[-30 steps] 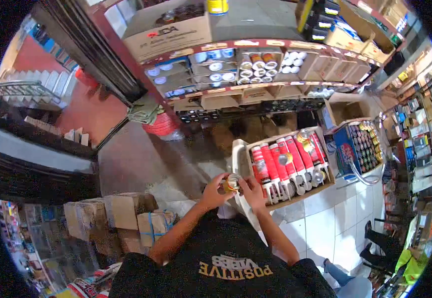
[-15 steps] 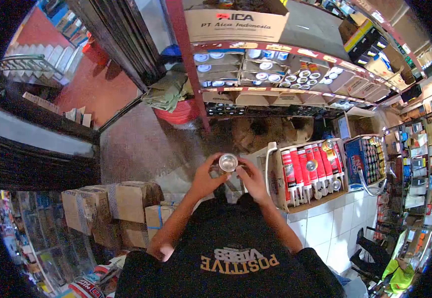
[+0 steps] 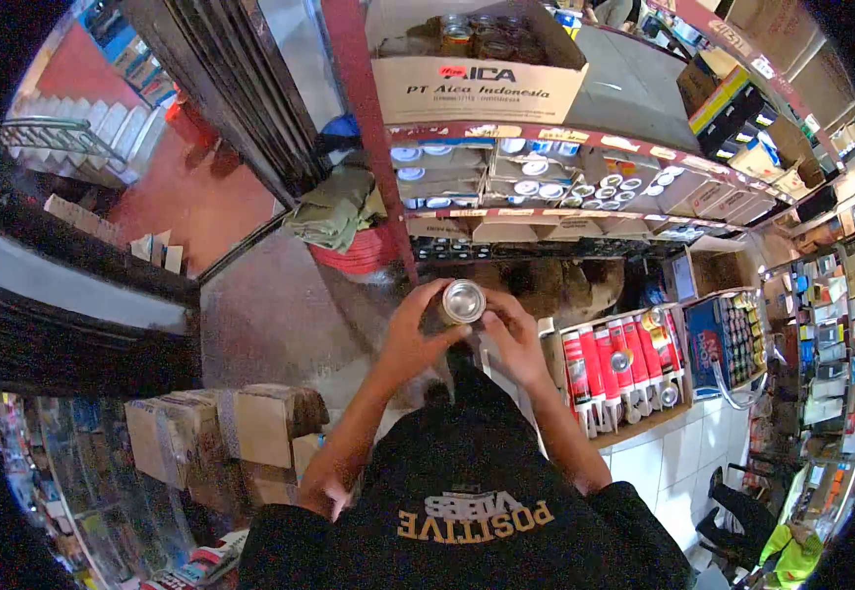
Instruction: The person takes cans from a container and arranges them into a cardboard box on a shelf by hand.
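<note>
In front of my chest I hold a small round metal can (image 3: 464, 301), its shiny silver lid facing up at me. My left hand (image 3: 416, 336) is closed around the can's left side, thumb toward the near edge. From the right, the fingers of my right hand (image 3: 513, 340) grip the same can. Its side and any label are mostly hidden by my fingers. To the right of my hands, a cardboard box (image 3: 634, 427) holds several red-and-white sealant tubes (image 3: 607, 366), with a few small cans (image 3: 621, 361) lying on them.
A shelf rack (image 3: 546, 208) with rows of cans stands ahead, topped by an open AICA carton (image 3: 482, 93) containing dark cans. Cardboard boxes (image 3: 265, 423) are stacked at left. A blue box of spray cans (image 3: 708, 344) is at right. A person in a bright yellow top (image 3: 794, 556) is at lower right.
Both hands have moved the can slightly farther from my body and a little to the right. My view has tilted up, so more of the AICA carton's inside shows.
</note>
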`<control>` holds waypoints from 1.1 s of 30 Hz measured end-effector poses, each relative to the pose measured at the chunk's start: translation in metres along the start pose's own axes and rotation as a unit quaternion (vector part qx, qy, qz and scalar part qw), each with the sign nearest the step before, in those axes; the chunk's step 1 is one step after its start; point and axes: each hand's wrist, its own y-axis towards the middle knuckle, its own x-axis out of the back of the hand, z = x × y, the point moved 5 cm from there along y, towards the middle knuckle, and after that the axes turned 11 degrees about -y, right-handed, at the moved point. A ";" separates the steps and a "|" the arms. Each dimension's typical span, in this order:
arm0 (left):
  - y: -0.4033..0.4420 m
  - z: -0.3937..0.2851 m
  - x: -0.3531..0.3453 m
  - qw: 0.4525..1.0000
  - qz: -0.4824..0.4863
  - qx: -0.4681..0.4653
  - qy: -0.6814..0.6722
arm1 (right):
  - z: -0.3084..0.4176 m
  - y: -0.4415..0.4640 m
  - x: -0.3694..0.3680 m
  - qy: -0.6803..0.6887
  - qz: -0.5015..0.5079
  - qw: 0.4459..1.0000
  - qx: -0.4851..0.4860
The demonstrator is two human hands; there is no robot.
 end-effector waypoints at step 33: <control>0.448 -0.079 0.049 0.918 0.090 0.015 0.387 | 0.204 0.408 0.066 -0.473 0.144 0.785 0.372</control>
